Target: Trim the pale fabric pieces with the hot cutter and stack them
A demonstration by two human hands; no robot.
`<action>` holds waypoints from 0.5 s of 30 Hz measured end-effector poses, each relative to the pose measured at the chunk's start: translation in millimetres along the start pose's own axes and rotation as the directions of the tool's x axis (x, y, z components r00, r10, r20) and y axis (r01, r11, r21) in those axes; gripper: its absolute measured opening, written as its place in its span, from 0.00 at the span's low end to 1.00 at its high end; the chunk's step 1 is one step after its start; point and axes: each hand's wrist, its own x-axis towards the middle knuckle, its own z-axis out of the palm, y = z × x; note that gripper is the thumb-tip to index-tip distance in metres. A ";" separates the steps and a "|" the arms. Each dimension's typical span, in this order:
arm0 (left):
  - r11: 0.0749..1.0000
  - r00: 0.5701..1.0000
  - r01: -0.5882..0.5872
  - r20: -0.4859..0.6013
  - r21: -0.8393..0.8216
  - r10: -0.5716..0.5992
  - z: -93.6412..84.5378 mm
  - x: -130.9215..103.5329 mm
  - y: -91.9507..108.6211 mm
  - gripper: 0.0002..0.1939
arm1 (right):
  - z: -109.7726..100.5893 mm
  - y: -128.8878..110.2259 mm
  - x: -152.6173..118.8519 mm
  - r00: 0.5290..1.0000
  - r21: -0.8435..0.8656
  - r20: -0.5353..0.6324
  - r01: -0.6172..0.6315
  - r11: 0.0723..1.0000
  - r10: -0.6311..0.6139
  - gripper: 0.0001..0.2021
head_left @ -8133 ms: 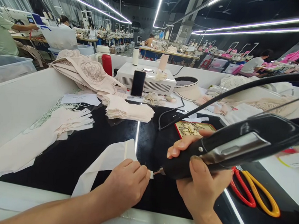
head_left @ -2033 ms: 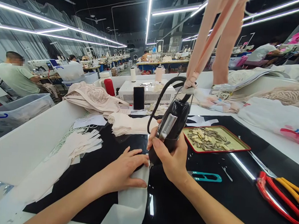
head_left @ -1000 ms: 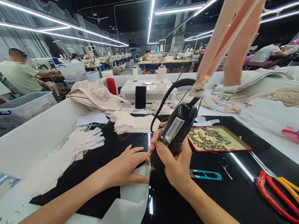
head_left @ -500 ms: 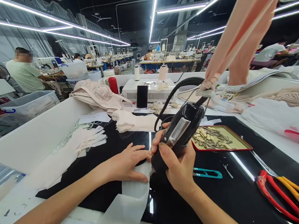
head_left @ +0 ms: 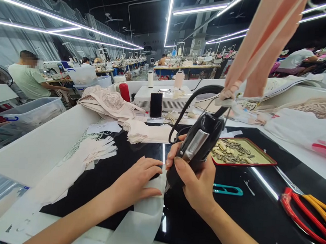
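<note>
Gripped in my right hand (head_left: 199,183) is a black corded hand tool (head_left: 196,144) with a silver lever, shaped like a handheld electric cloth cutter. It is tilted, its lower end beside the edge of a pale, thin fabric strip (head_left: 148,205). The fingers wrap round its body and the working tip is hidden. My left hand (head_left: 137,179) lies open on the strip, fingers stretched out and pressing it to the black tabletop (head_left: 106,185). From above, a pink stretchy band (head_left: 261,50) is tied to the tool's top. Teal thread snips (head_left: 227,189) lie right of my right hand.
A tray of sunflower seeds (head_left: 241,152) and red-and-yellow-handled scissors (head_left: 304,208) lie to the right. Folded pale fabric pieces (head_left: 148,131) and lace garments (head_left: 106,102) sit at the back, near a phone (head_left: 156,105). Another fabric stack (head_left: 74,164) lies left. Co-workers sit in the background.
My left hand's fingers have drawn slightly back from the tool and lie flatter on the strip. The tool stays in my right hand, almost unmoved. The view has shifted slightly.
</note>
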 end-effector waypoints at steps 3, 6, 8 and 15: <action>0.990 0.993 0.038 -0.118 0.135 -0.022 10.4 -23.2 16.5 0.11 | -3.2 -3.7 3.0 1.000 0.029 -0.002 0.006 1.000 -0.005 0.12; 0.971 0.996 0.026 -0.092 0.239 -0.004 21.9 -40.0 28.8 0.06 | -6.9 -4.6 3.5 1.000 0.030 -0.001 0.010 0.999 -0.009 0.12; 0.961 0.997 0.013 -0.081 0.277 0.009 27.1 -45.0 30.1 0.08 | -8.3 -5.1 2.6 1.000 0.022 -0.001 0.007 1.000 -0.007 0.12; 0.954 0.977 -0.213 0.020 0.210 0.214 15.1 -40.4 -2.3 0.17 | -4.8 -11.4 -0.1 1.000 0.046 0.001 -0.015 0.999 0.015 0.17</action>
